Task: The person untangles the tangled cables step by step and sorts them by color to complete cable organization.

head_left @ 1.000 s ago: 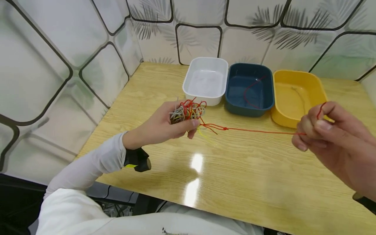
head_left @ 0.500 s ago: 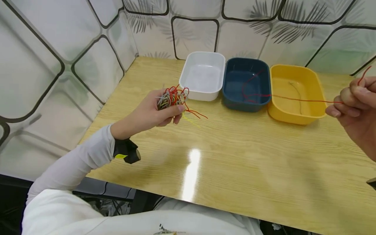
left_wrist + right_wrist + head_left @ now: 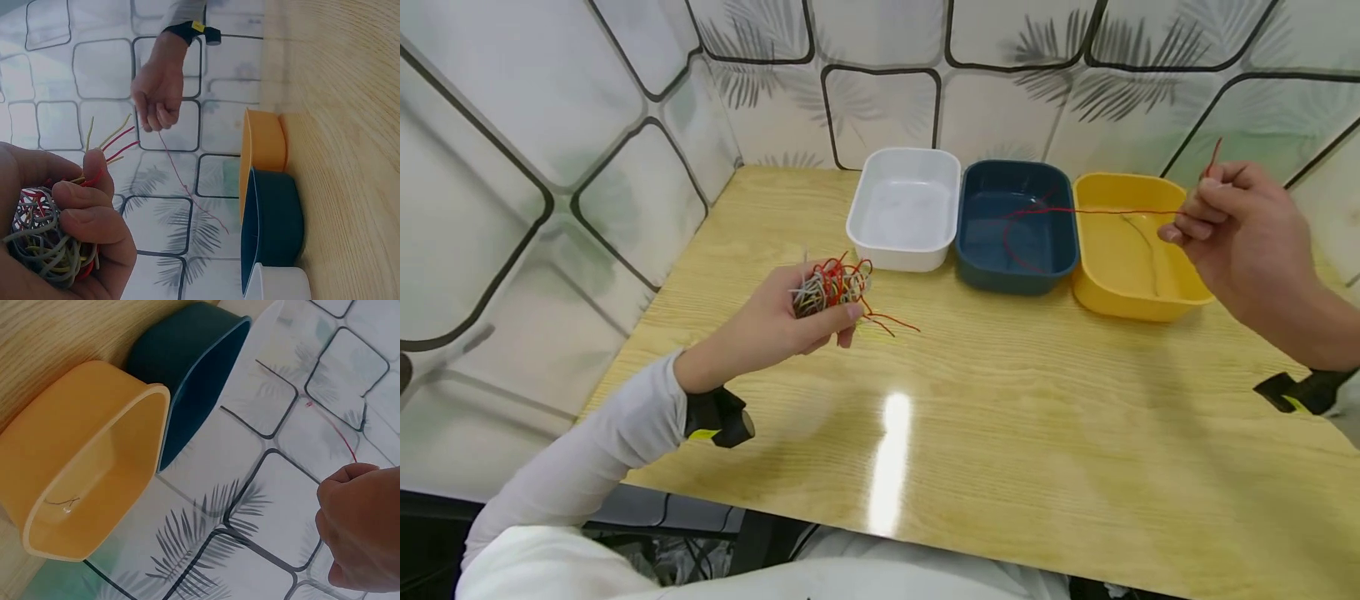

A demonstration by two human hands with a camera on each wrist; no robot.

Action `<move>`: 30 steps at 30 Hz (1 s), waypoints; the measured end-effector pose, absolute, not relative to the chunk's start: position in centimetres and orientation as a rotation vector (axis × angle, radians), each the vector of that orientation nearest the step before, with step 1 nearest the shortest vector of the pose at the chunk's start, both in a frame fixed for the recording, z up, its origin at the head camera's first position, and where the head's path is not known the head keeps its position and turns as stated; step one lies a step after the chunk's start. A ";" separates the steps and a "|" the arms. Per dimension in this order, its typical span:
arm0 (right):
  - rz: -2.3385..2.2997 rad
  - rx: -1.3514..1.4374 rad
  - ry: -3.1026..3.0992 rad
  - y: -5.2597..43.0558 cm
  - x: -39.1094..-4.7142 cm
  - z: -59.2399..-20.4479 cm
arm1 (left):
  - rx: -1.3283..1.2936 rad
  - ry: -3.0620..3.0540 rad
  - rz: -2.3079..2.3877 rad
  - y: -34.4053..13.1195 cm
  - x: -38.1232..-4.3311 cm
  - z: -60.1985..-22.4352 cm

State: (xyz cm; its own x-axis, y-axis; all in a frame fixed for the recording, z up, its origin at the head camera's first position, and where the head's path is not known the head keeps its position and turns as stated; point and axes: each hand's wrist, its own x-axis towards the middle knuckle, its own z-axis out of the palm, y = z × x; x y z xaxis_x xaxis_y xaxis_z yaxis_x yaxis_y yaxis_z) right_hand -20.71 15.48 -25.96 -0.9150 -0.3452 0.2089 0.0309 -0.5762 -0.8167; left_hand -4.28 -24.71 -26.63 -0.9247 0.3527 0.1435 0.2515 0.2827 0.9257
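My left hand grips a tangled ball of grey, red and yellow strings. Loose red ends stick out past the thumb, and in the left wrist view yellow ends rise beside red ones. Up at the right, my right hand pinches a single red string, its short tip poking up above the fingers. From there the string stretches left across the yellow box to over the blue box. Its far end hangs free of the ball in the left wrist view.
A white box stands left of the blue one, all three in a row near the patterned wall. A curved red string lies in the blue box, a thin yellowish strand in the yellow one. The wooden table shines with glare.
The red string came away from the ball as my right hand pulled right. That hand has since moved back left and up beside the yellow box, while my left hand keeps the ball.
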 end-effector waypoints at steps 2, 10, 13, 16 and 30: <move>-2.589 -0.474 1.266 15.1 -21.6 -26.2 | 0.583 2.457 1.702 -24.6 -4.2 -26.6; -2.419 -0.584 1.810 11.3 -25.0 -28.3 | 0.610 2.481 1.626 -24.0 -3.9 -26.5; -2.147 -0.642 2.181 10.1 -25.9 -30.0 | 0.641 2.473 1.615 -23.6 -3.8 -26.6; -1.732 -0.711 2.512 9.3 -26.6 -31.5 | 0.667 2.481 1.597 -23.3 -3.8 -26.8; -0.668 -0.957 2.705 6.7 -28.1 -34.3 | 0.685 2.453 1.556 -23.0 -4.0 -26.8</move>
